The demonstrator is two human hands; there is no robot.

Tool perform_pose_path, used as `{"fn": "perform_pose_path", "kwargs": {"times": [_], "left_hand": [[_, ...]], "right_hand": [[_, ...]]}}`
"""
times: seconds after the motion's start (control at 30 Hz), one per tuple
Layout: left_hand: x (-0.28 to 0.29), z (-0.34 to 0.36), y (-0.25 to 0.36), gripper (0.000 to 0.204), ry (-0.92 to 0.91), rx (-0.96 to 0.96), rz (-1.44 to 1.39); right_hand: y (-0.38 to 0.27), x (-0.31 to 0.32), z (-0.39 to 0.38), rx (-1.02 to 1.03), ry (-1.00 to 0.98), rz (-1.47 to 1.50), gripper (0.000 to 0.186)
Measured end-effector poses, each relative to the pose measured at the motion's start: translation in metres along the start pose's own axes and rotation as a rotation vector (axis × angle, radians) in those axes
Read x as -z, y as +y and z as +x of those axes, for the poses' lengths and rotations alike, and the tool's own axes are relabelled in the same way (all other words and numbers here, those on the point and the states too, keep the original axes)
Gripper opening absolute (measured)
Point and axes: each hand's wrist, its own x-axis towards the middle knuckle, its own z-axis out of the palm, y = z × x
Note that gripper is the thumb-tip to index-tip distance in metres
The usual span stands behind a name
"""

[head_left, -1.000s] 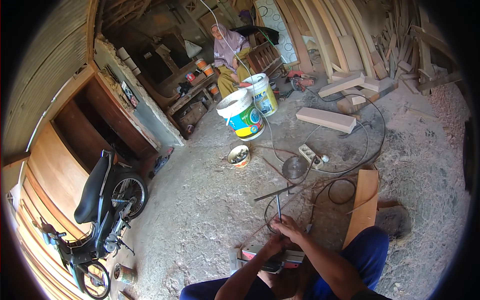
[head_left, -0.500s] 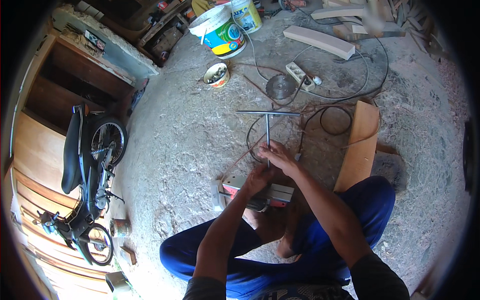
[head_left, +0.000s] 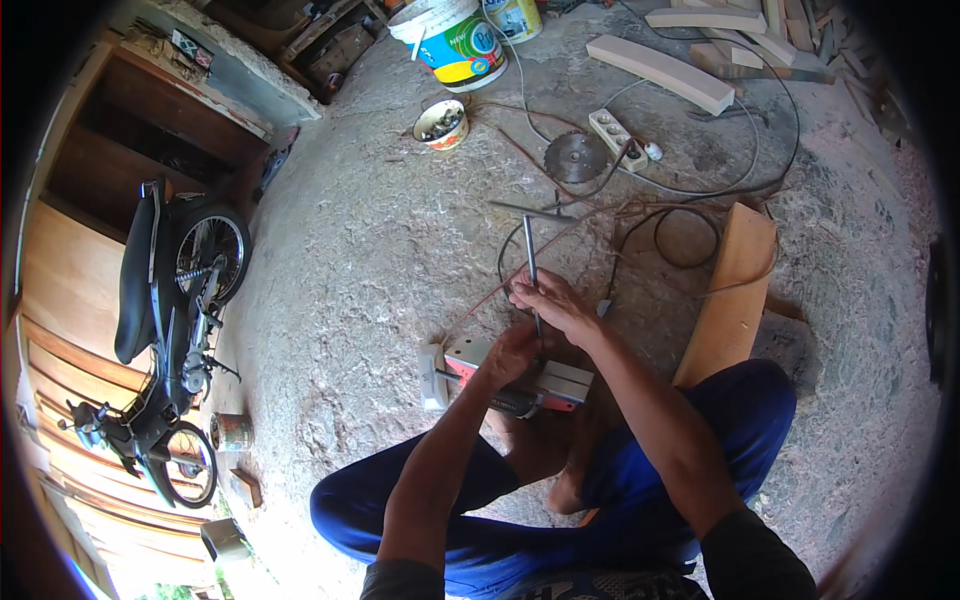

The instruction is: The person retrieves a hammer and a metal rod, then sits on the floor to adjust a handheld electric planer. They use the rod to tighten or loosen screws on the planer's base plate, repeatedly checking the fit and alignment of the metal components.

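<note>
A metal T-handle wrench stands upright, its crossbar at the top slightly blurred. Around its shaft, about midway down, the fingers of my right hand are closed. Lower, my left hand is closed at the wrench's bottom end, against the tool below; its fingertips are partly hidden. That tool looks like a red-and-silver electric planer, lying with its flat metal sole upward between my bare feet. A pale guide-like piece sticks out at its left. The wrench's lower tip is hidden by my hands.
Beyond my hands lie a circular saw blade, a power strip and tangled cables. A tub of small metal parts and a paint bucket stand farther off. A wooden board lies right; a motorbike stands left.
The wrench's crossbar has turned and now looks shorter and slanted. My right hand has shifted slightly with the shaft. The whole view has moved a little.
</note>
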Motion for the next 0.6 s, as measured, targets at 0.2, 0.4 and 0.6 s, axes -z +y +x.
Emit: {"fn": "perform_pose_path", "kwargs": {"times": [0.2, 0.4, 0.6], "left_hand": [[-0.004, 0.001, -0.017, 0.022, -0.007, 0.128, -0.032], [-0.011, 0.000, -0.014, 0.021, -0.060, 0.056, -0.324], [-0.012, 0.005, -0.003, 0.037, 0.024, 0.258, 0.100]], "right_hand": [[0.003, 0.004, 0.004, 0.038, 0.013, 0.013, 0.036], [-0.012, -0.004, 0.000, -0.009, 0.012, -0.040, 0.040], [-0.025, -0.007, -0.003, 0.022, 0.026, 0.003, 0.042]]}}
